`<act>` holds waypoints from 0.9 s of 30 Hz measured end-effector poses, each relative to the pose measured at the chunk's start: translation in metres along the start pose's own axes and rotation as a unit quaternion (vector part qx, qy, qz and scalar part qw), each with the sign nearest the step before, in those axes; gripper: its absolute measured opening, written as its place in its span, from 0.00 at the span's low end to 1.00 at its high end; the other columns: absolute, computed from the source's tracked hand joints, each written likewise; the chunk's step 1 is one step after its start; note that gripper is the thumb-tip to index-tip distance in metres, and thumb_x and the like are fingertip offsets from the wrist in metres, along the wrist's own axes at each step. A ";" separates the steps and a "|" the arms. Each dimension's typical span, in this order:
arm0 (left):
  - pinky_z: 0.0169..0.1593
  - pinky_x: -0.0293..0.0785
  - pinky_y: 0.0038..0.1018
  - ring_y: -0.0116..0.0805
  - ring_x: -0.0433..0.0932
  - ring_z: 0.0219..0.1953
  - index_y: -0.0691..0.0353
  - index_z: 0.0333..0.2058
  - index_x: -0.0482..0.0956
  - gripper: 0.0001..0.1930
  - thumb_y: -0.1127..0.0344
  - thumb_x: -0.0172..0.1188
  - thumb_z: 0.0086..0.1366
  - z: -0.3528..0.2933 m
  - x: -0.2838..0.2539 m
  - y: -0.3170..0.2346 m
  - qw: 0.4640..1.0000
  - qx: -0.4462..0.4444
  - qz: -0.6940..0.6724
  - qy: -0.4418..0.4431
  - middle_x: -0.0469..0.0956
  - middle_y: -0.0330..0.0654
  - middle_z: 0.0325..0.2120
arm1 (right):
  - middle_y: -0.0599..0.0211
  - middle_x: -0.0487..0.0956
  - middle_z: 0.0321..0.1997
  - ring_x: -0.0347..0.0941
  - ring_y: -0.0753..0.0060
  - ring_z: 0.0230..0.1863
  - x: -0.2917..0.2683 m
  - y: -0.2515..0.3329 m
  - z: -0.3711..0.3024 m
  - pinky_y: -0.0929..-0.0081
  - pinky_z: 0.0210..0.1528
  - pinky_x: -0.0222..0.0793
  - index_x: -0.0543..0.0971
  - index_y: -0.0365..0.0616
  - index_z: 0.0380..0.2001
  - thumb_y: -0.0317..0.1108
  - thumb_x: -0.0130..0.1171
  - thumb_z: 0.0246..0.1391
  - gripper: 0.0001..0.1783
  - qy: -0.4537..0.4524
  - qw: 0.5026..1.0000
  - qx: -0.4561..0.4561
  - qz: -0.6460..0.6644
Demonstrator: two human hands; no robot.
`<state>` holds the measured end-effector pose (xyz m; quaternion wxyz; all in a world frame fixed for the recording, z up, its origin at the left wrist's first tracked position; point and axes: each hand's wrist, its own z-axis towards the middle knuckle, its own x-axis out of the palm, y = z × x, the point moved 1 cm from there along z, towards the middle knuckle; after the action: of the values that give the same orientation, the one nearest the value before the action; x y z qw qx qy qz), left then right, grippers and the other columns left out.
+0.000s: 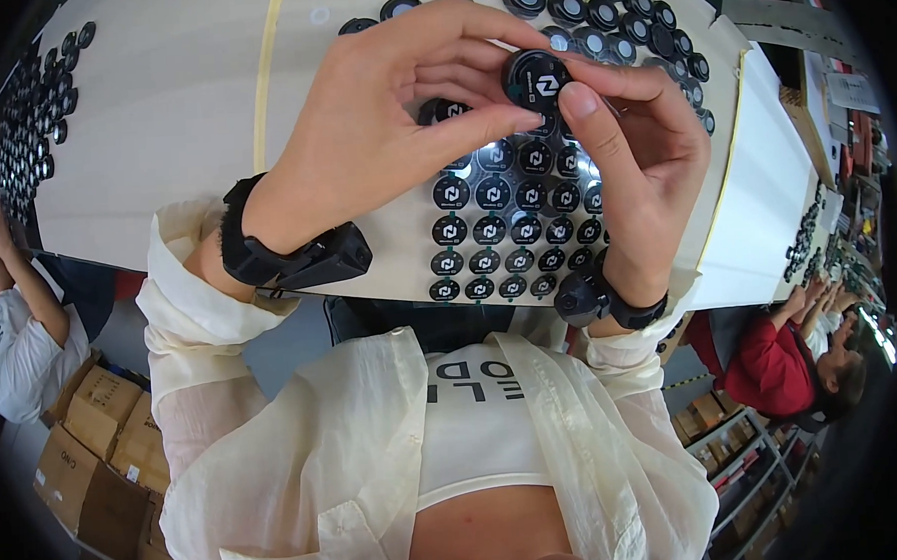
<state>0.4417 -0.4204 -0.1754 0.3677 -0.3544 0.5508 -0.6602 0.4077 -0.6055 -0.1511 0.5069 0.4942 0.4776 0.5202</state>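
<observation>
So the black disc (536,80) is up in the air over the far end of the disc grid (493,192), printed face showing. The right hand (655,141) has it pinched at the rim, thumb and index, and the left hand (386,108) has fingertips around the other side, so the grip's on it from both sides. Looks light and stiff to me, and that glossy face could be slippery or scratch, so I'd hold the edge. White-centred discs (567,8) sit beyond the grid on the tabletop (191,121).
</observation>
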 end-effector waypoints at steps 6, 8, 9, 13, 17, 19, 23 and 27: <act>0.43 0.81 0.20 0.27 0.83 0.37 0.67 0.53 0.77 0.24 0.81 0.66 0.56 -0.002 0.004 -0.005 1.000 -0.007 -0.014 -0.026 0.82 0.43 0.36 | 0.59 0.82 0.40 0.78 0.76 0.41 -0.002 0.002 -0.002 0.81 0.48 0.73 0.79 0.30 0.40 0.19 0.64 0.53 0.10 -0.023 1.000 0.003 -0.012; 0.43 0.81 0.20 0.27 0.83 0.37 0.66 0.53 0.77 0.24 0.82 0.66 0.56 -0.002 0.003 -0.004 1.000 -0.010 -0.015 -0.024 0.82 0.43 0.36 | 0.59 0.82 0.40 0.78 0.76 0.41 -0.002 0.001 -0.002 0.81 0.48 0.73 0.79 0.30 0.40 0.18 0.64 0.53 0.10 -0.018 1.000 0.001 -0.012; 0.43 0.81 0.21 0.27 0.83 0.37 0.66 0.53 0.78 0.23 0.82 0.66 0.56 -0.002 0.003 -0.003 1.000 -0.012 -0.015 -0.023 0.82 0.43 0.36 | 0.59 0.82 0.40 0.78 0.76 0.41 -0.003 0.001 -0.002 0.81 0.48 0.72 0.79 0.30 0.40 0.18 0.64 0.53 0.10 -0.016 1.000 -0.001 -0.012; 0.43 0.81 0.20 0.27 0.83 0.37 0.65 0.53 0.78 0.24 0.82 0.66 0.56 -0.002 0.003 -0.003 1.000 -0.017 -0.014 -0.019 0.81 0.43 0.36 | 0.60 0.82 0.39 0.78 0.77 0.41 -0.003 0.002 -0.001 0.81 0.47 0.72 0.80 0.30 0.40 0.19 0.64 0.53 0.10 -0.016 1.000 -0.002 -0.015; 0.44 0.81 0.21 0.28 0.83 0.37 0.65 0.53 0.78 0.24 0.82 0.66 0.56 -0.003 0.004 -0.002 1.000 -0.016 -0.012 -0.022 0.81 0.43 0.37 | 0.61 0.82 0.39 0.78 0.77 0.41 -0.004 0.000 -0.001 0.81 0.47 0.72 0.80 0.31 0.40 0.19 0.65 0.53 0.10 -0.010 1.000 -0.012 -0.026; 0.44 0.81 0.21 0.28 0.83 0.37 0.65 0.53 0.78 0.24 0.82 0.66 0.56 -0.003 0.004 -0.002 1.000 -0.015 -0.012 -0.025 0.81 0.43 0.37 | 0.61 0.82 0.39 0.78 0.77 0.41 -0.004 0.000 -0.001 0.81 0.47 0.73 0.80 0.31 0.39 0.19 0.65 0.53 0.10 -0.011 0.999 -0.011 -0.028; 0.44 0.81 0.22 0.28 0.83 0.39 0.65 0.52 0.79 0.23 0.82 0.65 0.56 -0.003 0.004 -0.001 1.000 -0.010 0.006 -0.024 0.80 0.43 0.39 | 0.61 0.82 0.38 0.78 0.77 0.41 -0.003 -0.003 -0.001 0.81 0.46 0.73 0.81 0.32 0.38 0.20 0.65 0.52 0.09 -0.013 0.999 -0.017 -0.042; 0.45 0.81 0.23 0.29 0.82 0.40 0.66 0.53 0.78 0.22 0.82 0.63 0.58 -0.003 0.002 0.004 0.999 -0.013 0.034 -0.010 0.80 0.44 0.41 | 0.61 0.83 0.37 0.78 0.75 0.41 -0.001 -0.012 0.000 0.80 0.45 0.73 0.82 0.34 0.38 0.20 0.66 0.51 0.09 -0.019 0.994 -0.059 -0.091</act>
<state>0.4384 -0.4212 -0.1801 0.3910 -0.3464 0.5672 -0.6367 0.4083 -0.6058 -0.1630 0.5888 0.4279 0.4796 0.4900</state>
